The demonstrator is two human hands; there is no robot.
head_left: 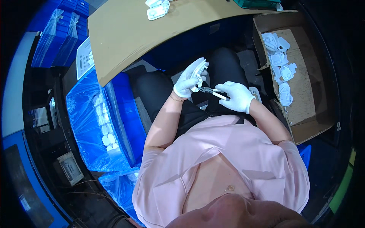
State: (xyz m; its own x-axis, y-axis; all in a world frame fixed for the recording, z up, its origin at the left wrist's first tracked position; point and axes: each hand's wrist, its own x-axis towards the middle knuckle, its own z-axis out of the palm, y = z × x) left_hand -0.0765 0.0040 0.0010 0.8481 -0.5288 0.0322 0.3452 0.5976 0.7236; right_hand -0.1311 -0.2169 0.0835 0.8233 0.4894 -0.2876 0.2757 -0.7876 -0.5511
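My left hand (185, 84), in a white glove, is raised above my lap and grips a white molded plastic part (199, 72) between thumb and fingers. My right hand (238, 98), gloved as well, is closed around the light handles of a pair of cutting pliers (207, 90). The pliers' metal jaws meet the lower end of the plastic part; whether they bite into it is too small to tell. Just beyond my right hand, another white part (254, 91) shows in part beside my thigh.
A tan tabletop (125, 41) curves ahead, with white parts (157, 10) at its far edge. On my right stands a cardboard box (321, 117) with several white parts. A blue-lined bin (81, 125) of white pieces and a white basket (81, 60) are at left.
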